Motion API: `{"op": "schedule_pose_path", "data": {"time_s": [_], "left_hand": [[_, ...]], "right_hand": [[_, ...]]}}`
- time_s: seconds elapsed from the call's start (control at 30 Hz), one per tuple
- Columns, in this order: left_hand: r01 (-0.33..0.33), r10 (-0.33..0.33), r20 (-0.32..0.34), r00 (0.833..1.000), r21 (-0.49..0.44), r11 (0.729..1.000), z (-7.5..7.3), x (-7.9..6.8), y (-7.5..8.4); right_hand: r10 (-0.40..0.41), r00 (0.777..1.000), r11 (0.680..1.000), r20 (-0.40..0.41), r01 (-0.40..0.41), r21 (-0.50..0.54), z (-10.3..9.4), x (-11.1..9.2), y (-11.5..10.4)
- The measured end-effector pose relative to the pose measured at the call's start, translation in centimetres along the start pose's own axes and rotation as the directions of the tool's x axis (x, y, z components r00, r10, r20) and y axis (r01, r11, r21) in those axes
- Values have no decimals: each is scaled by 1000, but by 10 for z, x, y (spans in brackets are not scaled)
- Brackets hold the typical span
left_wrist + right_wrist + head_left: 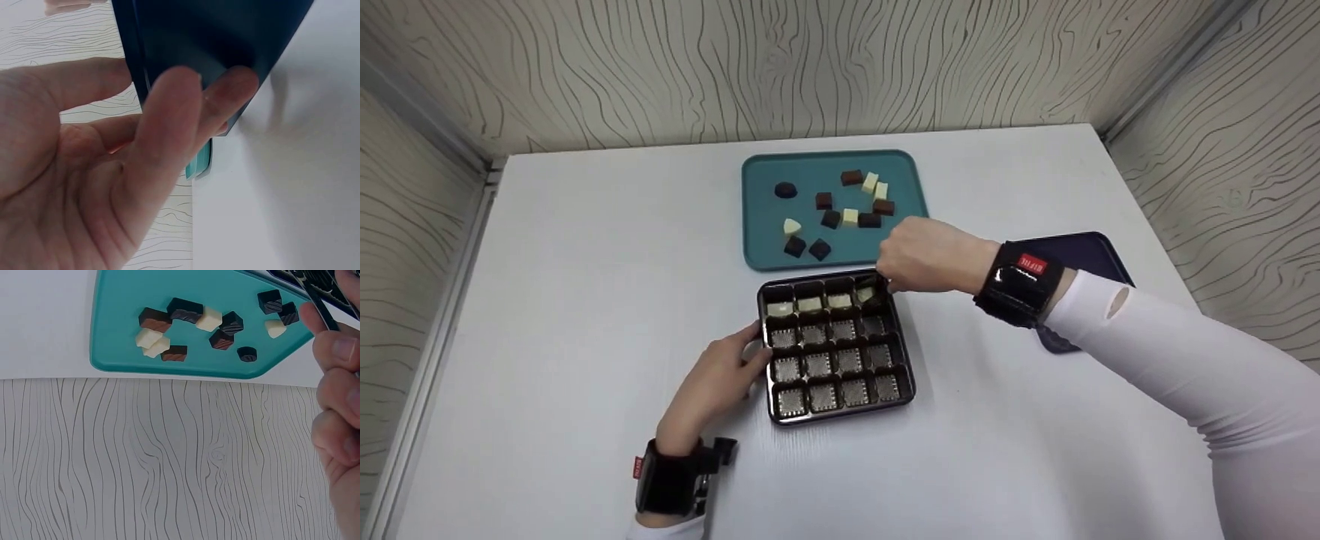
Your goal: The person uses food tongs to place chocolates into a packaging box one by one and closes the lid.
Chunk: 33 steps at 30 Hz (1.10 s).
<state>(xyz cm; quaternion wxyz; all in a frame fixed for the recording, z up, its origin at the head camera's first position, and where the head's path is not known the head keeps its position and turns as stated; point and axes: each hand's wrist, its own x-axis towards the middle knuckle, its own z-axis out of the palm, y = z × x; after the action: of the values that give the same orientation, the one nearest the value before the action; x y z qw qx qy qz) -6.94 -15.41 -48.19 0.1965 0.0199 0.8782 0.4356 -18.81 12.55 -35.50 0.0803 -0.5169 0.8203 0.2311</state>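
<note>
A dark chocolate box (pixel 817 365) with square compartments is at the middle of the table. My left hand (pixel 720 375) holds it by the left side; in the left wrist view its fingers (pixel 169 107) reach against the dark outer surface. Three white chocolates (pixel 810 304) sit in the back row. At the back right corner compartment, another pale chocolate (pixel 865 294) lies tilted. Over that corner, my right hand (pixel 926 255) grips thin dark tweezers (pixel 322 309), whose tips are mostly hidden in the head view.
Behind the box lies a teal tray (pixel 765 169) with several loose white, brown and dark chocolates (pixel 851 178). A dark tray (pixel 1084 251) lies at the right, partly under the right forearm. A wood-patterned wall (pixel 735 75) borders the table's far edge.
</note>
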Motion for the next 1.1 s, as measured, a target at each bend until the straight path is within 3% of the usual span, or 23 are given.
{"op": "schedule_pose_path", "data": {"time_s": [0.47, 0.8, 0.97, 1.1], "left_hand": [[-14, 14, -16, 1000, 10, 1000, 1, 0, -1], [-25, 25, -19, 999, 22, 999, 2, 2, -1], [-30, 30, -14, 999, 23, 999, 1, 1, 0], [-20, 20, -14, 1000, 28, 999, 1, 1, 0]], "right_hand": [[-2, 999, 1000, -51, 3, 6, 4, -4, 0], [50, 997, 997, -63, -46, 57, -2, -22, 8], [116, 983, 985, -145, -95, 143, -2, -40, 19], [206, 953, 965, -220, -160, 208, 7, -51, 28]]}}
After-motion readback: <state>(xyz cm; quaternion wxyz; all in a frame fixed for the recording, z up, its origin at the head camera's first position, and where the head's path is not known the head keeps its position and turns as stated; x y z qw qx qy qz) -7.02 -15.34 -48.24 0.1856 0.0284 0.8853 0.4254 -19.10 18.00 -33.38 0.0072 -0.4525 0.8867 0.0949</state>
